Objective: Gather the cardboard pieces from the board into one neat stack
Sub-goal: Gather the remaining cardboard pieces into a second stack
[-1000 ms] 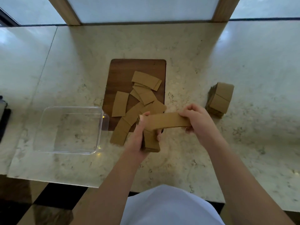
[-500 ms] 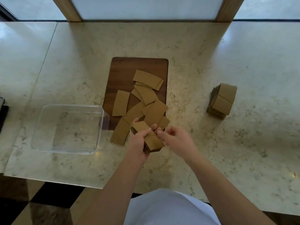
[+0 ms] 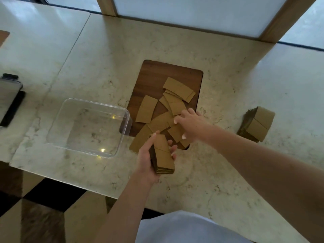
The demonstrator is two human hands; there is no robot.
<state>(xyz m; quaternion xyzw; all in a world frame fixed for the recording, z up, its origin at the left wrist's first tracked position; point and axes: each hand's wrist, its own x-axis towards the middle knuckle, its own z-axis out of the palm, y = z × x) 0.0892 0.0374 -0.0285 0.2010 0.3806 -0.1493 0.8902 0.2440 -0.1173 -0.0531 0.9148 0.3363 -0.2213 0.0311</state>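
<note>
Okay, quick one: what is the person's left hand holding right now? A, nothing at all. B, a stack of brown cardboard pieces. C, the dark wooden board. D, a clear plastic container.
B: the left hand curls its fingers around a small stack of brown cardboard pieces, held near the counter's front edge, beside the clear plastic container.

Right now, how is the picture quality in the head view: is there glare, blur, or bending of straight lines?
Head view: small glare spots sit on the clear container; the right hand is slightly motion-blurred over the board; the wide lens bends the counter edge; the stack in the left hand looks fairly sharp.
</note>
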